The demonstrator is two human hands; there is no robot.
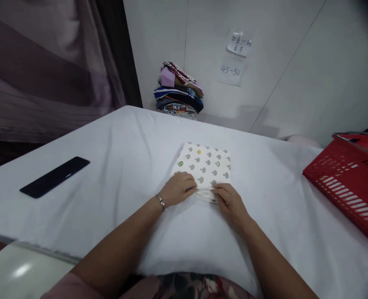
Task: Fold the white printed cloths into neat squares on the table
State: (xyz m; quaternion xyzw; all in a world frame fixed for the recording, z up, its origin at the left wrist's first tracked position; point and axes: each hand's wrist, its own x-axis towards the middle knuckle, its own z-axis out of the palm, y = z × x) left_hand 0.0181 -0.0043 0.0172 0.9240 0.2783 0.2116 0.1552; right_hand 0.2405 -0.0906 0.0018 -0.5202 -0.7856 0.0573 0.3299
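A folded white cloth [207, 166] with grey, green and yellow mushroom prints lies flat in front of me. Its layered near edge faces my body. My left hand [180, 189] pinches that edge at the left, thumb and fingers together. At the right corner of the same edge, my right hand [230, 203] grips the cloth between thumb and fingers. What kind of cloth item it is, the folds do not show. A silver bracelet [161, 202] is on my left wrist.
The cloth rests on a white-covered table [134, 174]. A dark, flat phone-like slab [55, 177] lies at the left. A red plastic basket [348, 174] stands at the right edge. Behind the table are a pile of folded clothes [180, 91] and a wall with paper notes [232, 70].
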